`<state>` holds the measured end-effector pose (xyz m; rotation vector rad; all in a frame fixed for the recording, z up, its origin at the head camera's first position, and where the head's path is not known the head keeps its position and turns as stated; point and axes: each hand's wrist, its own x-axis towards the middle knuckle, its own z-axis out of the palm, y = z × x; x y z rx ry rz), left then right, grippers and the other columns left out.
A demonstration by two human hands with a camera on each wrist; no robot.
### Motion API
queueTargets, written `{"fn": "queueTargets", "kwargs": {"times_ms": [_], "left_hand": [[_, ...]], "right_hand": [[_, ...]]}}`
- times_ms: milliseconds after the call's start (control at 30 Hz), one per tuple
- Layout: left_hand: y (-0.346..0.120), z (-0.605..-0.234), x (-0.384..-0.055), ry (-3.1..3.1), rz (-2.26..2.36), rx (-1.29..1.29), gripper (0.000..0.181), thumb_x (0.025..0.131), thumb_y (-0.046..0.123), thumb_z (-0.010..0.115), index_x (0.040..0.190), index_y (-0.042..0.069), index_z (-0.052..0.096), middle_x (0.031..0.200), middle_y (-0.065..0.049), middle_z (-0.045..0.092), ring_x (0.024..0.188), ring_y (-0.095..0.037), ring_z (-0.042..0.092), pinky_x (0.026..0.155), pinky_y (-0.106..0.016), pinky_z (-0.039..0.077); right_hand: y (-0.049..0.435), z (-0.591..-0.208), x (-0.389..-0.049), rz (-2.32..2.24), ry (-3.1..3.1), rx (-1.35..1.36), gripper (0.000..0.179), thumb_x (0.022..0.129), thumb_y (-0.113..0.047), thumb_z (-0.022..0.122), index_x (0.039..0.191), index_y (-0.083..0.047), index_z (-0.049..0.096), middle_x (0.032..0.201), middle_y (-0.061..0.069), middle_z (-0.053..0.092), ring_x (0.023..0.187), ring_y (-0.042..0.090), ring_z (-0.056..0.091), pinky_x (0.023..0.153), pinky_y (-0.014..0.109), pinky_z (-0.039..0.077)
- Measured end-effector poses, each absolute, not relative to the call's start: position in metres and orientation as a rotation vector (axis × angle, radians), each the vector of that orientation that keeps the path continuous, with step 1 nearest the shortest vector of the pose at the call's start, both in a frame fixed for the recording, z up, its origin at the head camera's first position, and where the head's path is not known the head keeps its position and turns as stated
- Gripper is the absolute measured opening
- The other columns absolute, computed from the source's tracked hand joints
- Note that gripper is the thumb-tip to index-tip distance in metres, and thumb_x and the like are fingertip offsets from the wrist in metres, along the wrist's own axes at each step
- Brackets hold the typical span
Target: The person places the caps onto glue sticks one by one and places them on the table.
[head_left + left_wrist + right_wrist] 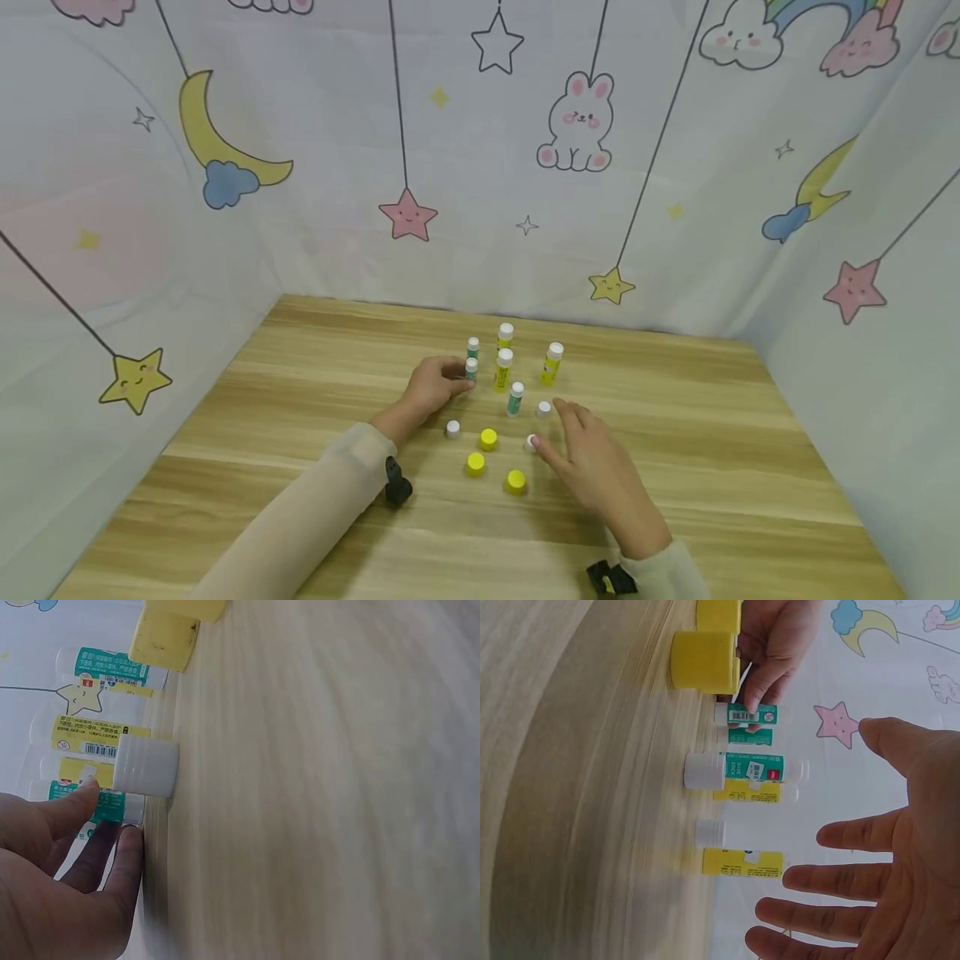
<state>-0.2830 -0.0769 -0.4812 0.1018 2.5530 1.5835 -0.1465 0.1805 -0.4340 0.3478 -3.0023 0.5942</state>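
My left hand (433,387) pinches a small green-labelled glue stick (471,372), standing upright, between thumb and fingers. In the left wrist view the thumb lies on the front of the green glue stick (109,804), the other fingers around its far side. A second green glue stick (473,348) stands just behind. My right hand (596,458) hovers with fingers spread and holds nothing, as the right wrist view confirms. Near its thumb is a white cap (531,443); another white cap (544,409) lies by the fingertips.
Yellow-labelled glue sticks (502,372) stand upright at the back, one further right (552,365). A third green glue stick (515,400) stands in front of them. Yellow caps (488,439) and a white cap (453,428) lie on the wooden table (300,375). A patterned curtain (480,267) surrounds it.
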Motion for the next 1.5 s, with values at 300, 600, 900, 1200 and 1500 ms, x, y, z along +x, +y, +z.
{"fn": "queueTargets", "kwargs": {"times_ms": [300,600,900,1200,1500], "left_hand": [[-0.080,-0.481,-0.283,2.554,1.587,0.120,0.032,0.090,0.015,0.079,0.121,0.009,0.071,0.117,-0.007,0.073,0.114,-0.026,0.066,0.099,-0.042,0.053],[-0.078,-0.478,-0.278,2.500,1.639,0.122,0.032,0.091,0.014,0.078,0.122,0.009,0.069,0.120,-0.008,0.072,0.115,-0.026,0.065,0.097,-0.041,0.054],[-0.088,-0.475,-0.266,2.460,1.779,0.132,0.032,0.091,0.014,0.078,0.122,0.009,0.070,0.121,-0.009,0.070,0.114,-0.027,0.066,0.099,-0.043,0.053],[-0.094,-0.466,-0.246,2.437,1.781,0.172,0.034,0.091,0.014,0.078,0.123,0.010,0.069,0.119,-0.009,0.070,0.109,-0.027,0.067,0.094,-0.041,0.056],[-0.097,-0.459,-0.218,2.378,1.850,0.202,0.031,0.091,0.008,0.077,0.120,0.010,0.069,0.114,-0.006,0.071,0.104,-0.022,0.067,0.092,-0.038,0.057]], "right_hand": [[0.180,-0.435,-0.150,0.570,-3.025,0.347,0.072,0.102,-0.060,0.049,0.154,-0.011,0.043,0.151,0.019,0.048,0.136,0.041,0.048,0.105,0.062,0.044],[0.181,-0.437,-0.156,0.510,-2.965,0.414,0.054,0.101,-0.046,0.060,0.141,-0.010,0.058,0.141,0.016,0.059,0.128,0.037,0.057,0.103,0.056,0.049],[0.176,-0.441,-0.167,0.506,-2.974,0.465,0.043,0.097,-0.032,0.070,0.133,-0.009,0.066,0.130,0.012,0.066,0.118,0.031,0.064,0.100,0.050,0.052],[0.174,-0.446,-0.176,0.468,-2.960,0.646,0.028,0.094,-0.015,0.073,0.120,-0.005,0.072,0.120,0.013,0.069,0.112,0.030,0.066,0.097,0.046,0.054],[0.168,-0.451,-0.192,0.409,-2.975,0.747,0.022,0.089,-0.008,0.074,0.111,-0.005,0.075,0.104,0.006,0.073,0.098,0.022,0.067,0.090,0.040,0.056]]}}
